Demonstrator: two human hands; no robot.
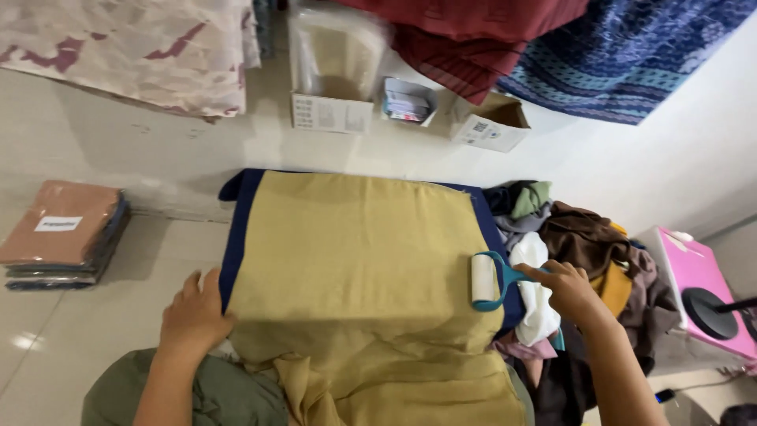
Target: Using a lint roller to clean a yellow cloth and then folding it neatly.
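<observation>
The right hand [569, 290] pinches the blue handle of a lint roller [490, 280], thumb and fingers closed on it, so this grip is pressed shut around the tool. The roller's white drum lies against the mustard-yellow cloth [355, 276], close to the right edge of the dark blue pad [236, 237] that carries the cloth. The left hand [193, 312] rests at the pad's left edge near the front corner, fingers curled over the blue border where the cloth ends; this grip presses down on the edge rather than closing around anything. The cloth covers nearly the whole pad and spills over the front edge in loose folds toward the person's lap, where olive-green trousers [205, 394] show. Just past the pad's right edge sits a heap of clothes [583, 237] in brown, white, grey and green, touching the pad's side. Further right stands a pink box [698, 276] with a black round object on it. On the floor [158, 150] well to the left lies a stack of packed fabrics [67, 229]. Beyond the far edge stand open cardboard boxes [331, 110] along the wall, with patterned cloths hanging above them.
</observation>
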